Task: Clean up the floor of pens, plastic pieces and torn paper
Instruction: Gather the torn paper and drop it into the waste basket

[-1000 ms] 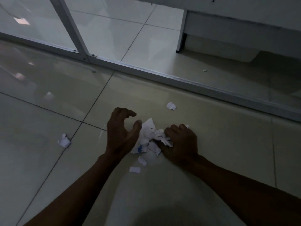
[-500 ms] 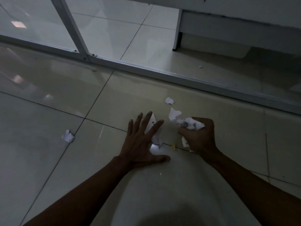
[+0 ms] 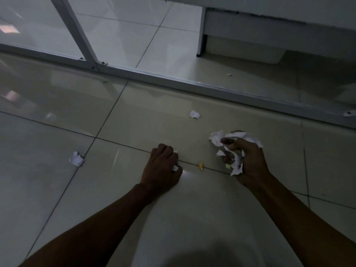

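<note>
Gathering: half a second ago the left hand (image 3: 162, 166) lay spread flat; now its fingers are curled round small scraps (image 3: 175, 167) at frame centre, so that patch looks nearly cleared.
Left of frame: one crumpled paper piece (image 3: 76, 158) lies loose on the tiled floor (image 3: 48, 189).
Centre: one torn piece (image 3: 194, 114) above, one small yellow bit (image 3: 201, 166) between the hands.
Right: right hand (image 3: 244, 158) clenches one paper wad (image 3: 234, 140), lifted higher than before.
Upper right: one tiny speck (image 3: 229, 74) beyond the metal frame (image 3: 154, 77).
</note>
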`<state>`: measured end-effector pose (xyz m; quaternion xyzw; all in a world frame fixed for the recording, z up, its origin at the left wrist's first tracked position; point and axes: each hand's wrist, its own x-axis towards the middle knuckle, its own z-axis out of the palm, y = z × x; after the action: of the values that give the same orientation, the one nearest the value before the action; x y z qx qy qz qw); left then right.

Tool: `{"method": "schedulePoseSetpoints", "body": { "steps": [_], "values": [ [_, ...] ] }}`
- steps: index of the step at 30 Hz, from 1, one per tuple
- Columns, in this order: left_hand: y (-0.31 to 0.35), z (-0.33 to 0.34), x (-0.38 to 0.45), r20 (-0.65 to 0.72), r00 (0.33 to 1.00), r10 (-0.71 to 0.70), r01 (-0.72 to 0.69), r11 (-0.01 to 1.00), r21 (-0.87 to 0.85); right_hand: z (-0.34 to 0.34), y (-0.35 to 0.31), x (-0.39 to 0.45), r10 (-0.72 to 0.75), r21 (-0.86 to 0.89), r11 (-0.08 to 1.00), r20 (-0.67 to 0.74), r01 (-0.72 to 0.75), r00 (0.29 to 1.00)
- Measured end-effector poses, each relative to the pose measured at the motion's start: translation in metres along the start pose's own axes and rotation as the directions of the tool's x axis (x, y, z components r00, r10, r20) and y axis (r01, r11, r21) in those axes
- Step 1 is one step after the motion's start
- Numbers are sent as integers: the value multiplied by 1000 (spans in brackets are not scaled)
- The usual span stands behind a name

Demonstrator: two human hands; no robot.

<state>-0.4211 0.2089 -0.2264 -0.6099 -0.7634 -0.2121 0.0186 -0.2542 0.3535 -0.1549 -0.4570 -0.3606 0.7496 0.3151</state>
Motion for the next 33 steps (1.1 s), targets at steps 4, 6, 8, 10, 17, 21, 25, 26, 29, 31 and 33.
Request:
{"method": "schedulePoseSetpoints", "body": {
  "steps": [4,6,8,10,17,21,25,26,29,31,33],
  "values": [
    [3,-1,-3,-121,992,23,-25,1000,-12,0,-1,-3,86,13,996,25,-87,996],
    [3,-3,-5,-135,990,26,-21,999,34,0,-3,-5,120,-12,993,26,-120,992],
    [4,-5,-7,-115,993,14,-6,997,72,-1,-8,-5,107,17,994,35,-108,994],
    [4,-7,-5,-78,997,-22,29,996,88,-4,-12,-3,93,77,992,48,-96,995],
    [-4,-10,20,32,993,-110,110,994,0,-10,-25,1,-45,-4,999,-46,45,998],
    [-11,-19,21,-102,905,-414,372,883,-286,-19,-17,13,-238,-574,803,-66,158,969],
    [-27,-38,15,-163,809,-564,499,807,-315,-14,-13,19,-343,-922,347,42,169,938],
    [-32,-42,13,-171,782,-600,532,784,-319,-14,-10,21,-312,-955,269,35,124,950],
    [-48,-57,4,-180,719,-672,587,725,-362,-12,3,23,-203,-992,117,22,47,979],
    [-62,-66,-4,-189,685,-703,598,691,-406,-11,12,19,-280,-996,34,71,84,957],
    [-76,-76,-12,-190,638,-746,614,642,-459,-10,20,14,-410,-990,-6,133,143,903]
  ]
}}
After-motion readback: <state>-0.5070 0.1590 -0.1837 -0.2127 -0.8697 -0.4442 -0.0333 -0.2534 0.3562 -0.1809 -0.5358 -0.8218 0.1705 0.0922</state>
